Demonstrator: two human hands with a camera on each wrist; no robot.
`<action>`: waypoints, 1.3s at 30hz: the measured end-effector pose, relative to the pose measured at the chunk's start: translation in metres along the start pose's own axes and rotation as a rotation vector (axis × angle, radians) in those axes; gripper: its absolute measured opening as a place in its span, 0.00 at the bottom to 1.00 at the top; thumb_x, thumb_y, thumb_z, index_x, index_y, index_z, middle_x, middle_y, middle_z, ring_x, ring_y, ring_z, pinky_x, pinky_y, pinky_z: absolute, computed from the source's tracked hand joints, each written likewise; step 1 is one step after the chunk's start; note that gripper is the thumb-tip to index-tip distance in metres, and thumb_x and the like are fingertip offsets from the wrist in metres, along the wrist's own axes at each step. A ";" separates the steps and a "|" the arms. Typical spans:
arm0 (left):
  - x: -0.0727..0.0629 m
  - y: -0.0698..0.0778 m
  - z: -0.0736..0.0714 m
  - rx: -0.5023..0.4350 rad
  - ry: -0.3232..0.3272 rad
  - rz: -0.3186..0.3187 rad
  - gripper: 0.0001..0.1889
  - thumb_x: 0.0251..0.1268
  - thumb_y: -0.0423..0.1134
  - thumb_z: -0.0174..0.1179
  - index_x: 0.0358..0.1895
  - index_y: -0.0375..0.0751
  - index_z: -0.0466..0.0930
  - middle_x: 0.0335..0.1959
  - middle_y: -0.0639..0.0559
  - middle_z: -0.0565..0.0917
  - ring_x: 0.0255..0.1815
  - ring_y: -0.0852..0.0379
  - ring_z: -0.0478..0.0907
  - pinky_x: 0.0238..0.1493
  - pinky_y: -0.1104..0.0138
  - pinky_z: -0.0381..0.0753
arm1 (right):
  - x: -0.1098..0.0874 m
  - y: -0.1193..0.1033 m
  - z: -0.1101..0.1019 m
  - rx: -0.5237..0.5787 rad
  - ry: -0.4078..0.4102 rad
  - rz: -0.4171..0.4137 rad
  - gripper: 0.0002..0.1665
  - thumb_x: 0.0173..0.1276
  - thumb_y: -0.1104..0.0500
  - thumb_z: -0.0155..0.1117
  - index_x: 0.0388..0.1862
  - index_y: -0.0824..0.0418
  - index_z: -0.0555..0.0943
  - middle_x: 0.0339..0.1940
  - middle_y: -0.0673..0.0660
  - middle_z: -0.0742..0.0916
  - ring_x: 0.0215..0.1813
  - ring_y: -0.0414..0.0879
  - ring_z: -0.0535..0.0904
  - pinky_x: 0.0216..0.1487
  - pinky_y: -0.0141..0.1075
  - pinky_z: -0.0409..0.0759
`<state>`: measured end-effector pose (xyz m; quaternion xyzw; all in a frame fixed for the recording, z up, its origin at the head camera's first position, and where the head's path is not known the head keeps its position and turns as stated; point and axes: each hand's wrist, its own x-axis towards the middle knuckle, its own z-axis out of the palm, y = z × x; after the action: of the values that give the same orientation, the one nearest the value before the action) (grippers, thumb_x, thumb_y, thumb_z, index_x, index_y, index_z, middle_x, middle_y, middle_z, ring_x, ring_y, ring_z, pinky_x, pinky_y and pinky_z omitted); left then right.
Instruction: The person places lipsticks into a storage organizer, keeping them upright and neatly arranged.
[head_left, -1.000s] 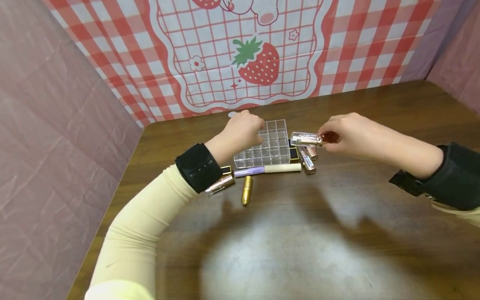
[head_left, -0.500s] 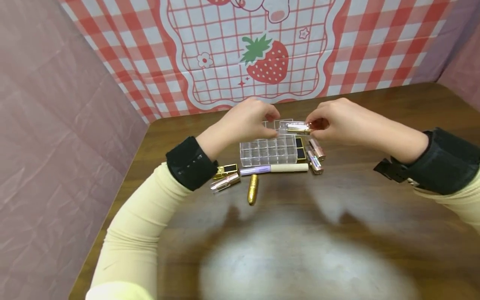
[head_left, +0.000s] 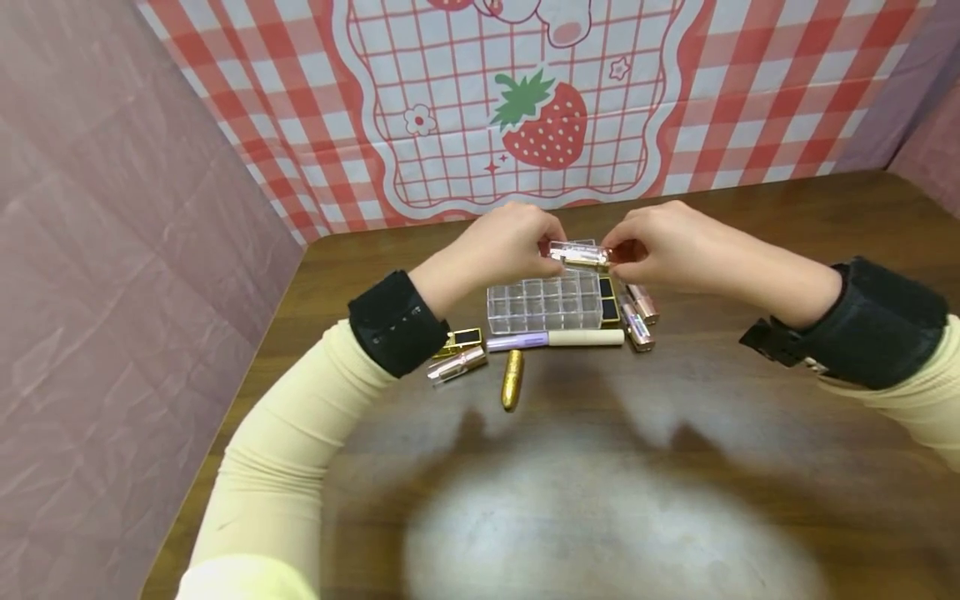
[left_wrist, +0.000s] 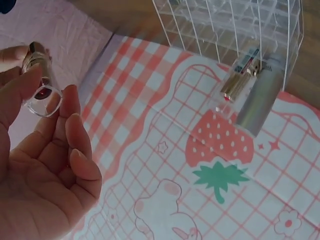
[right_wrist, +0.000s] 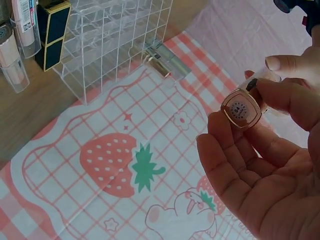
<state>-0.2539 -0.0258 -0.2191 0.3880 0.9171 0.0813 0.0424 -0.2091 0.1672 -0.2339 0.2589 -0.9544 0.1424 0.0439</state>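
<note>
Clear-capped lipstick [head_left: 579,256], one: in the grip, right hand [head_left: 666,243] pinching its rose-gold base, left hand [head_left: 510,242] now pinching the clear end, from which it stood apart half a second ago. Below the grip: compartmented acrylic organizer [head_left: 543,307], one. Below and right: black-and-gold tube [head_left: 610,302], one; pinkish-gold tubes [head_left: 637,327], two. Below, wearer's side: lavender-and-cream pen [head_left: 555,340], one; gold tube [head_left: 512,380], one. Beyond the grip: red-checked strawberry cloth [head_left: 543,129], one.

The held lipstick [head_left: 581,256] looks glossy plastic and metal (the table [head_left: 600,500], wood).
</note>
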 end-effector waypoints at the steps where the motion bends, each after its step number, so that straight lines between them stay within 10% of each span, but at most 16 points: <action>1: 0.001 -0.001 -0.001 -0.002 0.000 -0.008 0.15 0.55 0.43 0.62 0.45 0.41 0.81 0.33 0.53 0.81 0.33 0.61 0.73 0.37 0.70 0.71 | -0.001 0.002 0.000 -0.003 0.007 0.003 0.10 0.53 0.64 0.64 0.36 0.65 0.83 0.27 0.54 0.81 0.30 0.44 0.74 0.31 0.38 0.72; 8: 0.008 -0.016 -0.009 0.033 0.022 -0.086 0.07 0.55 0.39 0.62 0.34 0.40 0.79 0.26 0.52 0.74 0.26 0.59 0.64 0.28 0.70 0.60 | -0.012 0.020 0.005 -0.018 -0.008 0.056 0.15 0.54 0.62 0.66 0.41 0.69 0.81 0.30 0.57 0.82 0.33 0.46 0.75 0.35 0.41 0.73; 20: 0.040 -0.035 -0.012 0.088 0.068 -0.168 0.10 0.55 0.37 0.60 0.40 0.39 0.82 0.37 0.49 0.82 0.37 0.57 0.73 0.43 0.65 0.73 | -0.031 0.045 0.011 0.011 -0.022 0.103 0.16 0.53 0.63 0.67 0.40 0.71 0.81 0.32 0.58 0.83 0.34 0.48 0.77 0.35 0.42 0.76; 39: 0.075 -0.049 0.013 0.155 -0.035 -0.237 0.12 0.50 0.33 0.58 0.41 0.40 0.80 0.42 0.49 0.81 0.43 0.53 0.75 0.45 0.62 0.74 | -0.043 0.059 0.021 0.033 -0.051 0.117 0.16 0.53 0.63 0.68 0.39 0.72 0.80 0.31 0.59 0.83 0.33 0.48 0.77 0.34 0.42 0.76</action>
<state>-0.3382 -0.0042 -0.2416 0.2803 0.9592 -0.0022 0.0378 -0.2018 0.2306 -0.2754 0.2067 -0.9662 0.1540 0.0069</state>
